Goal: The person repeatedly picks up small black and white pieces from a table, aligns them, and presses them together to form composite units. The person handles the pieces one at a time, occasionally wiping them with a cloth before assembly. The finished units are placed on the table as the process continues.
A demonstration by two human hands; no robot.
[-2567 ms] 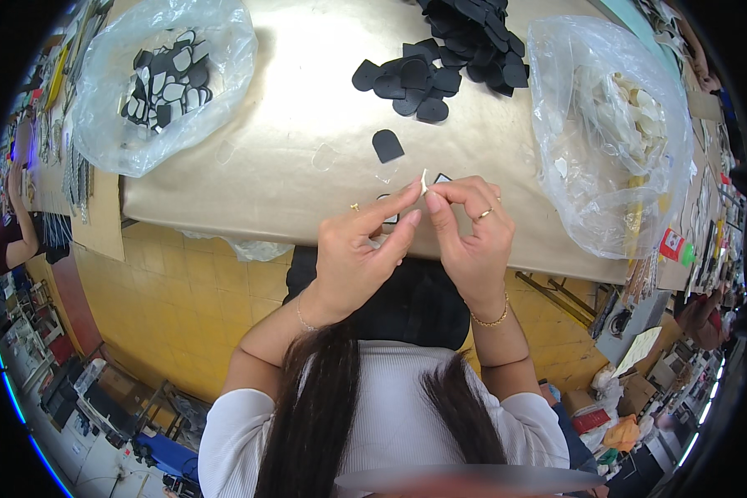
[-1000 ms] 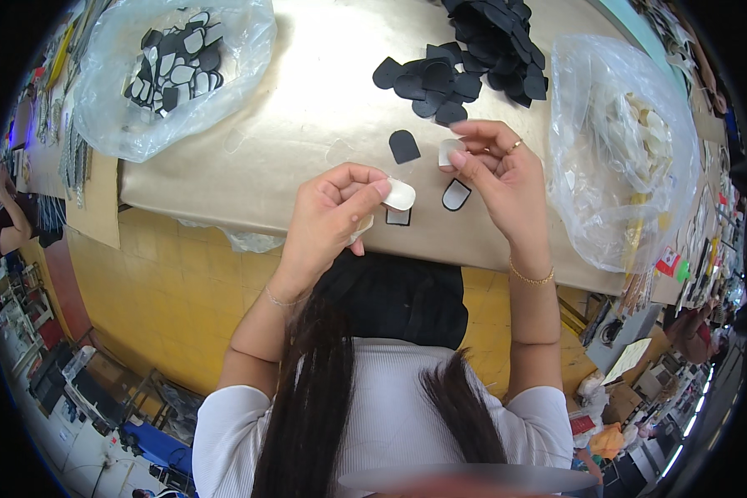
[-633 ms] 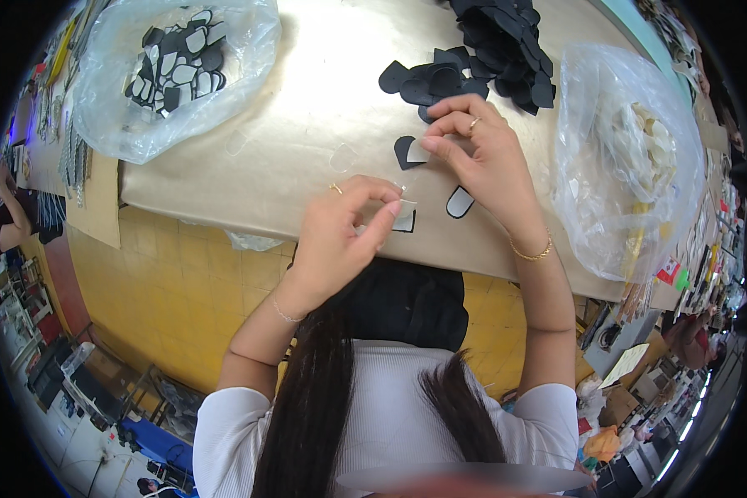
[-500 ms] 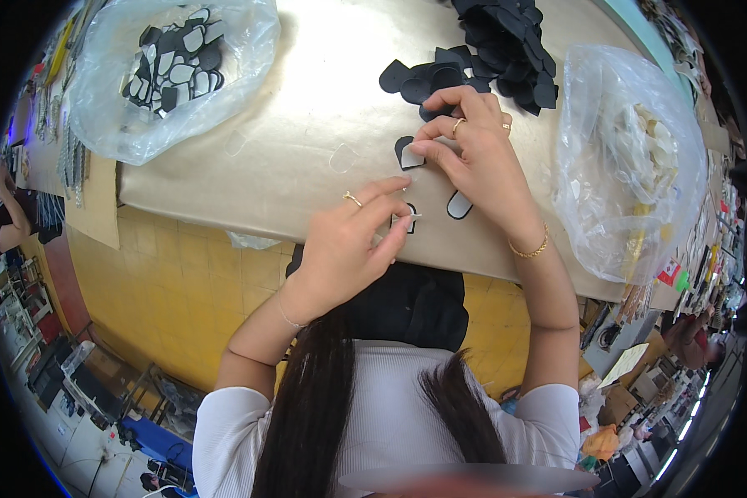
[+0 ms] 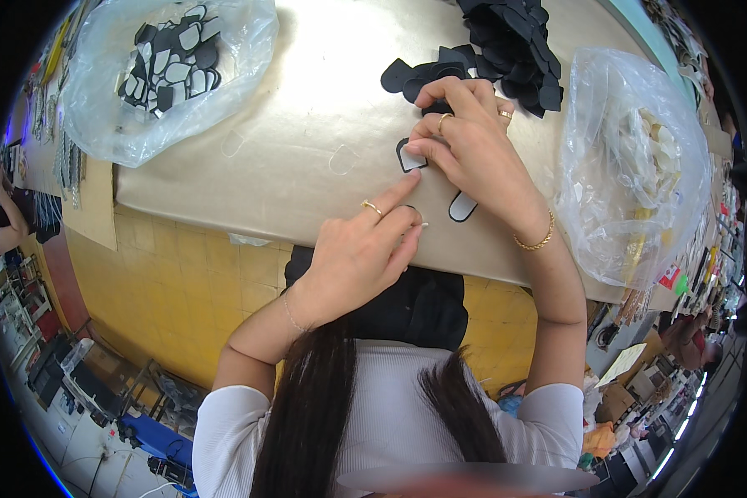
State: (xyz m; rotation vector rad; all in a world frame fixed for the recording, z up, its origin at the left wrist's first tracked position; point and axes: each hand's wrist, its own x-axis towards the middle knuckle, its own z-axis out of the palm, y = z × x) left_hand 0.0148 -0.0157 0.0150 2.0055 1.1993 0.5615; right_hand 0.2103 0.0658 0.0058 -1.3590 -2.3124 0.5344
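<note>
A small black rounded piece (image 5: 401, 153) lies on the table with a white patch (image 5: 412, 163) over it, its black rim showing around the patch. The thumb and forefinger of my right hand (image 5: 483, 153) are pinched together at the patch's upper right. My left hand (image 5: 361, 253) stretches its forefinger to the patch's lower edge. Its thumb and middle finger are closed on a thin whitish strip (image 5: 424, 225), mostly hidden by the fingers. Another black piece with a white patch (image 5: 462, 207) rests below my right hand.
A heap of black pieces (image 5: 515, 58) lies beyond my right hand. At the far left, a clear plastic bag (image 5: 249, 75) holds black and white pieces. Another clear bag (image 5: 589, 158) with whitish scraps stands at the right. The table's near edge (image 5: 249, 231) runs below my hands.
My left hand has moved slightly up and right, its forefinger now touching the patch's lower edge. The patch sits more evenly within the black rim. My right hand has shifted only a little.
</note>
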